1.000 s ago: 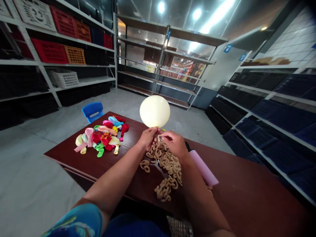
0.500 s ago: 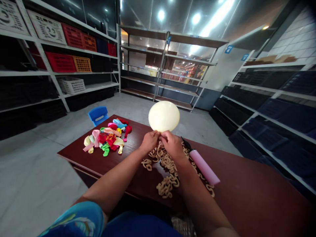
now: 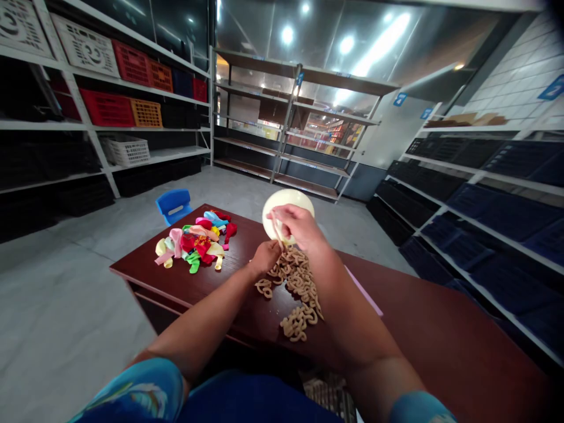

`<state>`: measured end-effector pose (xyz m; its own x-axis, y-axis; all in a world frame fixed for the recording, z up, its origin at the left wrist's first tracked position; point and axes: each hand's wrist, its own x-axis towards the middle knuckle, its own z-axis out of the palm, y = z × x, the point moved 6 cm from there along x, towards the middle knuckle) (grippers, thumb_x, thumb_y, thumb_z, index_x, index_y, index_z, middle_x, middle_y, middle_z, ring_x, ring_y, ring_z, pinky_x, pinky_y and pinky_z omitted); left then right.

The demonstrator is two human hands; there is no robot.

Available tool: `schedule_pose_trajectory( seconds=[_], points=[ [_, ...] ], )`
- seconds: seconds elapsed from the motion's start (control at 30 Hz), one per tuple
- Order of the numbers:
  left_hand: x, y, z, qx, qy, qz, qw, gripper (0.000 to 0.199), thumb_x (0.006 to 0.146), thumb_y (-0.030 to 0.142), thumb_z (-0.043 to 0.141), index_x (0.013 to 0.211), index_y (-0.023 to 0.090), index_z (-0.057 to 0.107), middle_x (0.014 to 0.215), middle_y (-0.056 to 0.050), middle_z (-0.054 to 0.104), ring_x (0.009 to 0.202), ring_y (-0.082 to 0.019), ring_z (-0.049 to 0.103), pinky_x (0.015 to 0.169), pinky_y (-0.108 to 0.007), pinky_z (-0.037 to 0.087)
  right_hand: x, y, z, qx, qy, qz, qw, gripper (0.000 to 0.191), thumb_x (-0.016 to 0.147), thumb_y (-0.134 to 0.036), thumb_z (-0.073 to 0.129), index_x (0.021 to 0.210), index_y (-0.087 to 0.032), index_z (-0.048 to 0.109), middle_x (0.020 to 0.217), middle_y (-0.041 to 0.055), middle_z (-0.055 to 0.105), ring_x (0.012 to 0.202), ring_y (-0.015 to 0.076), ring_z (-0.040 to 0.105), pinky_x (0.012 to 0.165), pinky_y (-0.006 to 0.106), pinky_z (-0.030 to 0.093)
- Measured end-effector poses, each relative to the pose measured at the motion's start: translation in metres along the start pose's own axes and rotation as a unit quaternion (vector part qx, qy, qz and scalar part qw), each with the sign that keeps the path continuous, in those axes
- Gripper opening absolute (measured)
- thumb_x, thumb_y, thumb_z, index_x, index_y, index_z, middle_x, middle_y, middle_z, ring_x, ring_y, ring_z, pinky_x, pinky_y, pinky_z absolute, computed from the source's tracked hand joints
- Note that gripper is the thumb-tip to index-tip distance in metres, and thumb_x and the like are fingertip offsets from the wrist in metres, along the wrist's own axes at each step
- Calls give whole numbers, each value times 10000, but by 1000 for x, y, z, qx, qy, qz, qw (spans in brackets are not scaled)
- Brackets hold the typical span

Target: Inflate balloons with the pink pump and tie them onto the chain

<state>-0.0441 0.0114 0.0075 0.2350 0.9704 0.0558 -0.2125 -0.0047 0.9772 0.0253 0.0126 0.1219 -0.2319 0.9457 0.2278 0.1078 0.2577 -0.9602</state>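
A blown-up pale yellow balloon (image 3: pixel 267 210) is over the far part of the table, partly covered by my right hand. My left hand (image 3: pixel 265 257) is closed in a pinch below it, where the neck would be; the neck itself is hidden. My right hand (image 3: pixel 302 228) is raised in front of the balloon, its fingertips pinching a beige rubber band (image 3: pixel 277 230), stretched in a strip down to my left fingers. Beneath both hands lies a pile of curly beige loops (image 3: pixel 302 279) that look like rubber bands.
Limp coloured balloons (image 3: pixel 194 241) are heaped on the left of the dark red table (image 3: pixel 423 317). A pink tube-shaped pump (image 3: pixel 365 294) lies behind my right forearm. Beyond the table's left corner stands a blue chair (image 3: pixel 173 204). Shelves with crates (image 3: pixel 108 108) line the walls.
My right hand has moved up and left across the balloon, drawing out the beige band. My left hand has dropped slightly. The balloon sits a little lower.
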Motion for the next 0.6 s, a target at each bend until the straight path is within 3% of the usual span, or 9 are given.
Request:
schedule_pose_trajectory(
  seconds=[0.1, 0.17, 0.2, 0.27, 0.33, 0.4, 0.5, 0.6],
  points=[
    [-8, -14, 18, -217, -70, -141, 963, 125, 775, 190, 452, 655, 157, 454, 493, 59, 314, 365, -41, 213, 361, -156, 134, -1, -8, 25, -35, -58, 2, 998, 360, 720, -479, 596, 1005, -259, 592, 938, 35, 659, 462, 56, 492, 415, 220, 393],
    [-11, -14, 20, -312, -90, -189, 927, 116, 772, 144, 438, 663, 159, 402, 496, 77, 258, 351, -28, 187, 352, -137, 109, -15, -17, 25, -31, -51, -34, 998, 346, 758, -493, 550, 1020, -269, 579, 1034, 37, 639, 527, 67, 536, 459, 221, 425],
    [-12, -12, 17, -341, -89, -198, 914, 129, 774, 126, 433, 661, 160, 380, 499, 80, 244, 348, -24, 189, 350, -128, 110, -25, -20, 22, -29, -45, -53, 997, 319, 784, -497, 513, 978, -255, 587, 1017, 36, 642, 550, 72, 547, 474, 219, 428],
    [-12, -6, 11, -379, -85, -200, 900, 154, 789, 117, 421, 658, 162, 354, 504, 81, 228, 342, -18, 191, 342, -119, 114, -45, -15, 15, -38, -44, -61, 996, 323, 820, -500, 454, 816, -211, 600, 796, 24, 653, 515, 72, 529, 478, 215, 414],
    [-12, 3, 7, -400, -85, -194, 892, 155, 804, 120, 411, 665, 158, 357, 507, 82, 213, 333, -14, 175, 333, -119, 105, -59, 2, 9, -62, -55, -37, 996, 365, 829, -501, 434, 697, -191, 573, 613, 0, 594, 457, 74, 503, 437, 208, 374],
    [-14, 14, 5, -416, -84, -180, 887, 133, 820, 126, 409, 691, 147, 385, 515, 84, 208, 329, -7, 159, 329, -121, 87, -63, 27, 2, -92, -37, -7, 995, 373, 819, -509, 444, 657, -189, 546, 576, -14, 569, 440, 76, 496, 429, 209, 367],
    [-21, 31, 9, -442, -88, -171, 876, 114, 845, 135, 397, 732, 136, 413, 530, 80, 223, 336, -3, 182, 333, -121, 84, -57, 63, -7, -93, 58, 30, 994, 341, 798, -526, 454, 715, -205, 533, 579, -32, 558, 448, 87, 490, 422, 212, 367],
    [-31, 43, 19, -476, -99, -188, 854, 134, 868, 157, 379, 740, 134, 416, 538, 69, 251, 347, -4, 213, 333, -117, 102, -48, 85, 3, 17, 74, 50, 996, 316, 763, -502, 506, 904, -224, 561, 741, -7, 618, 614, 121, 565, 514, 229, 442]
  ],
)
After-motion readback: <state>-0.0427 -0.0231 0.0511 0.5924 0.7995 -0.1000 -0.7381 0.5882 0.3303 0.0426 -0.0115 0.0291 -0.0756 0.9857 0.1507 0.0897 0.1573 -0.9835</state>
